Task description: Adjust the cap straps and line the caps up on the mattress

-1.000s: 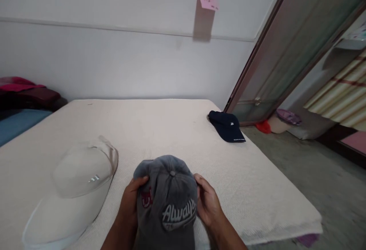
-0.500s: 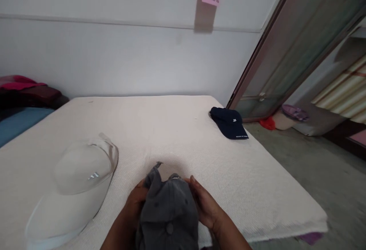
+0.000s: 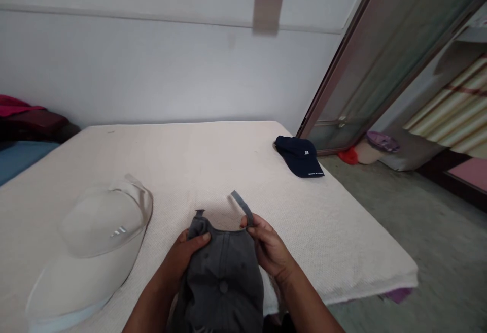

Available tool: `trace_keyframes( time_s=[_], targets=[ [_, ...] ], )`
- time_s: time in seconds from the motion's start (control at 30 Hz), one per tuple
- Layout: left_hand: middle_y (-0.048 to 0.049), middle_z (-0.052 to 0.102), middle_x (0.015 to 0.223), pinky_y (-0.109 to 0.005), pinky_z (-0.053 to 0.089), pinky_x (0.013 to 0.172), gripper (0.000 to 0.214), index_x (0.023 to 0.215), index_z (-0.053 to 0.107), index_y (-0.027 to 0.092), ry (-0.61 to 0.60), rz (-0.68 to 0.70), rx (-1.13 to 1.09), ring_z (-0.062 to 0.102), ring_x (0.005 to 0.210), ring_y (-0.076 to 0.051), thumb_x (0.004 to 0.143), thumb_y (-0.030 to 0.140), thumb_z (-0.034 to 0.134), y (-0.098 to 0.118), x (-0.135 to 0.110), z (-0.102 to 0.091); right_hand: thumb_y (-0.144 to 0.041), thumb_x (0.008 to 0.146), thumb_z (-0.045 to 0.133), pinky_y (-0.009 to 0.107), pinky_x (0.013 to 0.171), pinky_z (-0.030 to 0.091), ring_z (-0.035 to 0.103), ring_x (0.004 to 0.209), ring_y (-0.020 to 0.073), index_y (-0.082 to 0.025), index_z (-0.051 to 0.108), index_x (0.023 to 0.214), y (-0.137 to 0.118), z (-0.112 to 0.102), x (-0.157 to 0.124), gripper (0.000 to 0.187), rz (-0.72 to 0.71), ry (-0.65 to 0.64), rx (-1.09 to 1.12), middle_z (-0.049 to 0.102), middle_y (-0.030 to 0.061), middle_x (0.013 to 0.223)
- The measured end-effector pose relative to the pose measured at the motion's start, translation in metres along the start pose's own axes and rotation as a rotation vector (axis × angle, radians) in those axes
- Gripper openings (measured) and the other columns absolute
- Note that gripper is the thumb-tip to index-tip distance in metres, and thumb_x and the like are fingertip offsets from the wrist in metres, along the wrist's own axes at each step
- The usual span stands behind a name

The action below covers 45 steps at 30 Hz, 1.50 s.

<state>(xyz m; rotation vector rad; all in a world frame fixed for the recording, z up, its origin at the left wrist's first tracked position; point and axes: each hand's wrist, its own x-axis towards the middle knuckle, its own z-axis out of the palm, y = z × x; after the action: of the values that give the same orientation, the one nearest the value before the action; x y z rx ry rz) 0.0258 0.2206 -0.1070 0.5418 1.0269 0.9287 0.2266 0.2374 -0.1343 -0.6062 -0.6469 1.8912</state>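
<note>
A dark grey baseball cap is held between both hands at the near edge of the bed, its crown button facing up and its back opening turned away from me. My left hand grips the cap's left rear edge, thumb on top; a short strap end sticks up just beyond it. My right hand pinches the right rear corner at the base of the adjusting strap, whose loose end points up and away. The cap's front runs out of view at the bottom.
A pale cap with a small logo lies on the left of the cream-covered bed. A navy cap rests near the far right edge. Dark red and blue items sit at far left; a curtain hangs at right.
Both hands have shifted along the cap's back edge, spreading it wider. The right strap now stands out, pinched at its base, and the left thumb has come over the top.
</note>
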Motion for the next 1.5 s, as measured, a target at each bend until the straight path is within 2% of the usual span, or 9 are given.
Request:
trace_keyframes(
  time_s=[0.27, 0.5, 0.6, 0.7, 0.93, 1.1, 1.17, 1.27, 1.5],
  targets=[
    [-0.0037, 0.071, 0.063, -0.031, 0.052, 0.056, 0.020, 0.080, 0.067, 0.014, 0.139, 0.030, -0.050, 0.066, 0.055, -0.021, 0.061, 0.017, 0.073, 0.004, 0.008, -0.002, -0.021, 0.070, 0.070, 0.026, 0.073, 0.044, 0.061, 0.076, 0.0153, -0.018, 0.067, 0.081, -0.005, -0.004, 0.007, 0.012, -0.069, 0.163, 0.028, 0.069, 0.0023, 0.083],
    [0.0001, 0.068, 0.059, -0.029, 0.048, 0.052, 0.017, 0.077, 0.068, 0.016, 0.132, 0.055, -0.081, 0.062, 0.051, -0.018, 0.060, 0.012, 0.066, 0.001, 0.013, -0.003, -0.031, 0.072, 0.072, 0.022, 0.056, 0.041, 0.055, 0.059, 0.0121, -0.017, 0.066, 0.075, -0.006, -0.001, 0.007, 0.016, -0.036, 0.259, 0.021, 0.062, 0.0002, 0.066],
    [-0.0016, 0.070, 0.068, -0.028, 0.048, 0.059, 0.019, 0.077, 0.069, 0.015, 0.116, 0.077, -0.090, 0.064, 0.061, -0.018, 0.059, 0.010, 0.064, 0.000, 0.015, -0.005, -0.034, 0.073, 0.071, 0.021, 0.051, 0.038, 0.050, 0.053, 0.0103, -0.016, 0.064, 0.071, -0.006, -0.002, 0.008, 0.019, -0.048, 0.275, 0.008, 0.057, -0.0010, 0.060],
    [-0.0034, 0.071, 0.077, -0.027, 0.047, 0.066, 0.020, 0.077, 0.070, 0.014, 0.096, 0.118, -0.085, 0.064, 0.071, -0.018, 0.059, 0.009, 0.064, 0.000, 0.016, -0.007, -0.036, 0.074, 0.069, 0.022, 0.051, 0.038, 0.049, 0.052, 0.0105, -0.016, 0.063, 0.070, -0.007, -0.003, 0.010, 0.021, -0.067, 0.275, -0.017, 0.056, -0.0009, 0.058],
    [0.0002, 0.067, 0.065, -0.024, 0.044, 0.060, 0.016, 0.073, 0.069, 0.015, 0.161, 0.164, -0.071, 0.060, 0.061, -0.015, 0.059, 0.010, 0.063, 0.001, 0.015, -0.009, -0.037, 0.074, 0.069, 0.023, 0.054, 0.039, 0.051, 0.055, 0.0114, -0.016, 0.062, 0.069, -0.004, -0.002, 0.015, 0.023, -0.072, 0.296, -0.042, 0.059, 0.0006, 0.062],
    [-0.0014, 0.065, 0.065, -0.025, 0.042, 0.055, 0.016, 0.080, 0.067, 0.014, 0.077, 0.219, -0.049, 0.058, 0.059, -0.017, 0.067, 0.018, 0.059, 0.002, 0.010, -0.008, -0.038, 0.075, 0.068, 0.023, 0.053, 0.038, 0.050, 0.054, 0.0118, -0.016, 0.063, 0.069, 0.000, -0.004, 0.019, 0.024, -0.067, 0.337, -0.045, 0.058, 0.0006, 0.061],
    [-0.0016, 0.063, 0.067, -0.024, 0.042, 0.056, 0.015, 0.081, 0.066, 0.014, 0.057, 0.260, -0.043, 0.057, 0.061, -0.016, 0.073, 0.025, 0.059, 0.003, 0.007, -0.006, -0.037, 0.074, 0.068, 0.024, 0.053, 0.037, 0.050, 0.054, 0.0120, -0.016, 0.063, 0.069, 0.000, -0.005, 0.020, 0.022, -0.076, 0.352, -0.045, 0.058, 0.0004, 0.061],
    [0.0005, 0.061, 0.069, -0.021, 0.040, 0.054, 0.018, 0.079, 0.065, 0.016, 0.123, 0.302, 0.042, 0.053, 0.059, -0.012, 0.075, 0.033, 0.063, 0.004, 0.006, -0.002, -0.034, 0.072, 0.070, 0.024, 0.055, 0.038, 0.051, 0.057, 0.0126, -0.016, 0.064, 0.070, 0.000, -0.005, 0.023, 0.019, -0.101, 0.365, -0.036, 0.059, 0.0011, 0.065],
    [0.0030, 0.056, 0.066, -0.018, 0.037, 0.049, 0.017, 0.071, 0.061, 0.016, 0.093, 0.269, 0.132, 0.048, 0.054, -0.008, 0.073, 0.032, 0.067, 0.002, 0.009, 0.001, -0.016, 0.066, 0.070, 0.026, 0.065, 0.043, 0.054, 0.066, 0.0132, -0.016, 0.066, 0.079, -0.009, -0.008, 0.023, 0.013, -0.183, 0.331, 0.064, 0.060, 0.0018, 0.071]
  ],
)
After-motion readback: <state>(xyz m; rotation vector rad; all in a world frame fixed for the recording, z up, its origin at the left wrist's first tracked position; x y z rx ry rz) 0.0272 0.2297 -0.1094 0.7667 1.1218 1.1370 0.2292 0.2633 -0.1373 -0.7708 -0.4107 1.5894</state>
